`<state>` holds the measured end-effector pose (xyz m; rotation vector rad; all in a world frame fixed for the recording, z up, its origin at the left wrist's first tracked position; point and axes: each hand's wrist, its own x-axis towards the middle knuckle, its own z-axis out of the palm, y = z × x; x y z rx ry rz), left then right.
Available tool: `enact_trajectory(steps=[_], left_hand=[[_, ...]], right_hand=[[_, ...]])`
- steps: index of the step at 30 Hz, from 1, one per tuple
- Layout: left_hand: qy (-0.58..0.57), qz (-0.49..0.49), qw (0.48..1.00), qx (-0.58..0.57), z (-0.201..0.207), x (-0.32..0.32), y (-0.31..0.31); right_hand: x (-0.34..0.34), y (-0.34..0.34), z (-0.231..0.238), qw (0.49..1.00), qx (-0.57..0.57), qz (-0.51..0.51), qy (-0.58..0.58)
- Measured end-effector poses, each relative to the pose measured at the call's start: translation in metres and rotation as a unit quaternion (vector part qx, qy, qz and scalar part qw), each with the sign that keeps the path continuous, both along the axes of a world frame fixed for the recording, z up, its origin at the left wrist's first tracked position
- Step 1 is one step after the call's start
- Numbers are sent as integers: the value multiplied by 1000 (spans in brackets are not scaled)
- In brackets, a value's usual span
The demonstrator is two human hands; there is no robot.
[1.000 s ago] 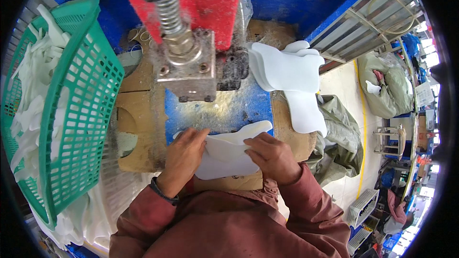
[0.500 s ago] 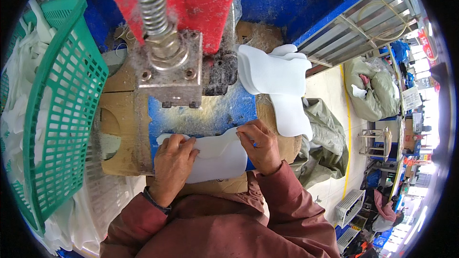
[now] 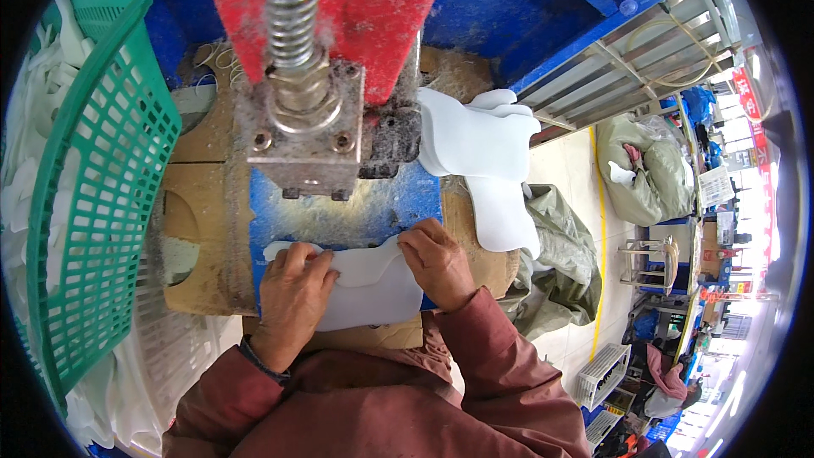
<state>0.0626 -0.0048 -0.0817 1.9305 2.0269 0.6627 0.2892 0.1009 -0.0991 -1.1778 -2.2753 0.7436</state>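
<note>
A white, curved-edged sheet, foam-like in look, (image 3: 373, 298) lies at the front edge of a blue work plate (image 3: 318, 222) strewn with pale dust. A second thin white layer seems to lie along its far side. My left hand (image 3: 292, 293) grips its left part, thumb and fingers closed on the far edge. At the right far corner, my right hand (image 3: 438, 263) pinches the same sheet between thumb and fingers. Just beyond both hands, a metal press head (image 3: 305, 131) with a spring stands over the plate, apart from the sheet.
Similar white shaped pieces (image 3: 479, 140) are stacked at the right on cardboard (image 3: 475, 271). A green basket (image 3: 102, 195) filled with white offcuts stands at the left. The red machine arm (image 3: 381, 25) reaches overhead. Grey-green sacks (image 3: 555, 263) lie on the floor at the right.
The whole view has shifted slightly, so the plate and stack appear a little further left. Both hands keep their hold on the white sheet, with little movement relative to it.
</note>
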Motion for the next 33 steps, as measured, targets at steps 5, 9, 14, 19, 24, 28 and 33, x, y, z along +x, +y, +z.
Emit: enact_trajectory(steps=[5,9,14,19,24,28,33], left_hand=[[-5,-2,1000,9,9,-2,0],[-41,-37,998,27,23,9,1],[-39,-130,991,-1,10,54,23],[-21,-126,992,5,-4,61,26],[-12,-131,991,-10,-6,60,26],[-27,-125,992,3,-5,61,29],[-35,-116,993,2,-2,61,29]], right_hand=[[-1,2,-2,997,27,29,-61],[-5,3,-3,995,55,33,-72],[3,-1,4,998,55,-16,-2],[29,-12,10,975,-129,-145,107],[33,-14,1,939,-213,-207,175],[29,-5,-4,959,-139,-192,156],[23,5,-5,973,-58,-168,145]])
